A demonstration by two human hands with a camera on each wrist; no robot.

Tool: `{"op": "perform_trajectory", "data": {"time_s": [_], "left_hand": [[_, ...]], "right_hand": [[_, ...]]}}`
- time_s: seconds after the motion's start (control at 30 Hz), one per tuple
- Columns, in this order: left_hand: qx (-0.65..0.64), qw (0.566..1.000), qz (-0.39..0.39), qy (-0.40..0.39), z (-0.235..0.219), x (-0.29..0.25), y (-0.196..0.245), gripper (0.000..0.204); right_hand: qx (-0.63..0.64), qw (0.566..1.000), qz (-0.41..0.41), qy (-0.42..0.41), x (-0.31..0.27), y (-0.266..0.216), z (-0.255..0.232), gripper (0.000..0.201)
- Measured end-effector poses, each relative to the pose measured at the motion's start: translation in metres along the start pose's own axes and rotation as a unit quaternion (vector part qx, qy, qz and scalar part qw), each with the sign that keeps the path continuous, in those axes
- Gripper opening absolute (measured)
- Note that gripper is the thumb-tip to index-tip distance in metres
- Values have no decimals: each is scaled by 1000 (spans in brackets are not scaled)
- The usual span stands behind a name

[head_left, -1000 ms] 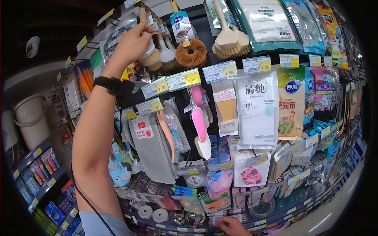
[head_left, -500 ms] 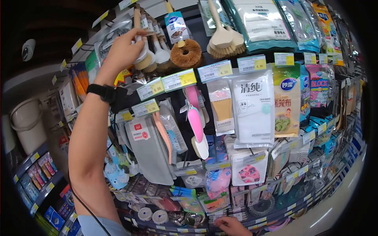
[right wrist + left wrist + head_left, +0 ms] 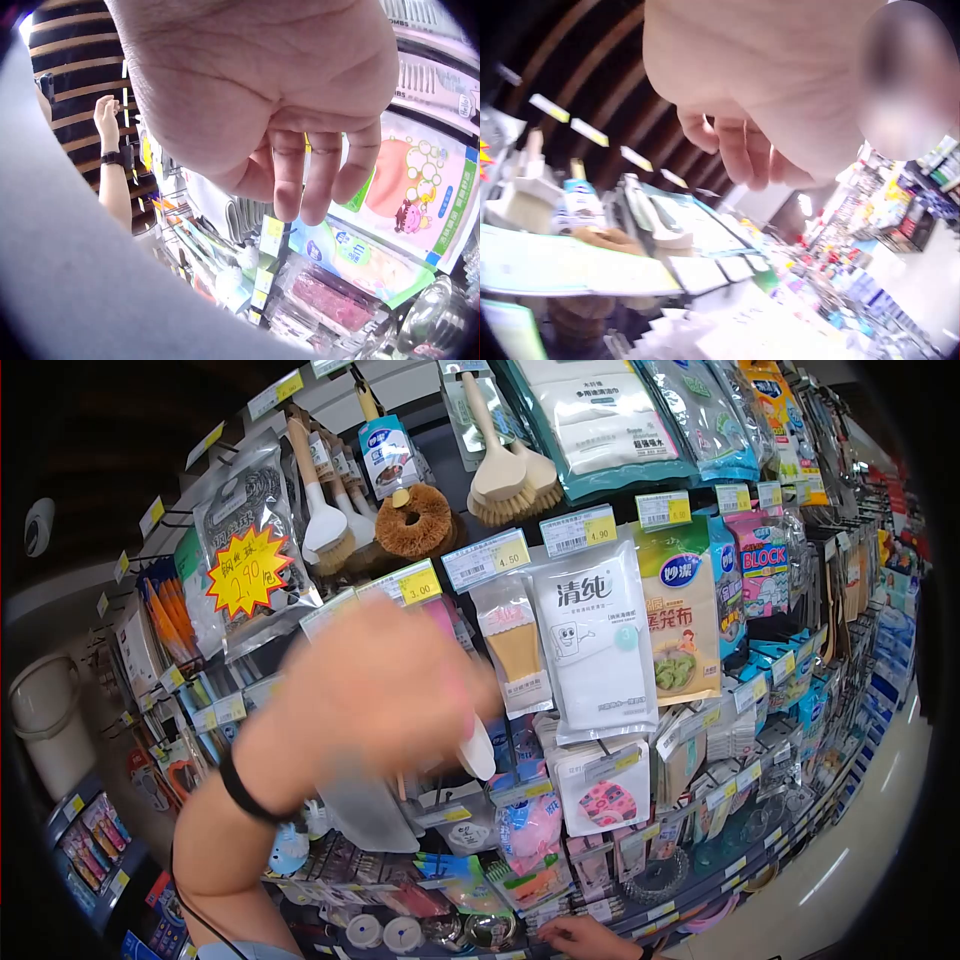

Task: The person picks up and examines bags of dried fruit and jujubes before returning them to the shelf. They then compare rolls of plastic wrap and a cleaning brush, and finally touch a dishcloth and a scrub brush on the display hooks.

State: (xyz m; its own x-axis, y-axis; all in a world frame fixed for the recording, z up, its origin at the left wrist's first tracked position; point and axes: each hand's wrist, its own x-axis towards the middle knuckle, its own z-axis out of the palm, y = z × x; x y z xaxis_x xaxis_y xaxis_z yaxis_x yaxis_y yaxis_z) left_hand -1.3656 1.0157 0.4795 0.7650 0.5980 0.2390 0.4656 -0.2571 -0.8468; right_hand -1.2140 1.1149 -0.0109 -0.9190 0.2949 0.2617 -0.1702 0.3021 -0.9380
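Note:
My left hand (image 3: 385,695), blurred, hovers in front of the rack in the head view. In the left wrist view its fingers (image 3: 736,154) hang loosely bent with nothing in them. Behind it, a pink-and-white brush (image 3: 478,752) and a grey cloth pack (image 3: 370,815) are mostly hidden. Above it hang white brushes with wooden handles (image 3: 325,525) and a round brown bristle brush (image 3: 415,525). Low in the head view is my right hand (image 3: 592,938), its fingers (image 3: 322,176) relaxed and empty, close to a packet with a cartoon figure (image 3: 420,187).
Price tags (image 3: 487,560) on hooks stick out from the rack. A white wipes pack (image 3: 598,650) and a large teal-edged cloth pack (image 3: 600,425) hang to the right. A pale bucket (image 3: 48,700) stands at left, and the aisle floor (image 3: 860,860) shows at right.
My left hand has left the wooden-handled brush at the upper left and come down and right, empty. The brush hangs on the rack. The head view has turned, and my right hand stays low.

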Motion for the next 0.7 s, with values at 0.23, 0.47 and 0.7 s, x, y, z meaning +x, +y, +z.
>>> {"op": "perform_trajectory", "data": {"time_s": [0.23, 0.47, 0.7], "left_hand": [[-224, 965, 123, -56, -3, 11, 108, 19], [-99, 994, 24, -32, 41, -6, 52, 20], [-136, 990, 31, -21, 41, -16, 69, 13]], "right_hand": [[24, 997, -58, 38, 4, 2, 13, 29], [15, 1000, -4, 14, -9, -6, 4, 19], [23, 998, 63, 6, -14, -12, 8, 18]]}}
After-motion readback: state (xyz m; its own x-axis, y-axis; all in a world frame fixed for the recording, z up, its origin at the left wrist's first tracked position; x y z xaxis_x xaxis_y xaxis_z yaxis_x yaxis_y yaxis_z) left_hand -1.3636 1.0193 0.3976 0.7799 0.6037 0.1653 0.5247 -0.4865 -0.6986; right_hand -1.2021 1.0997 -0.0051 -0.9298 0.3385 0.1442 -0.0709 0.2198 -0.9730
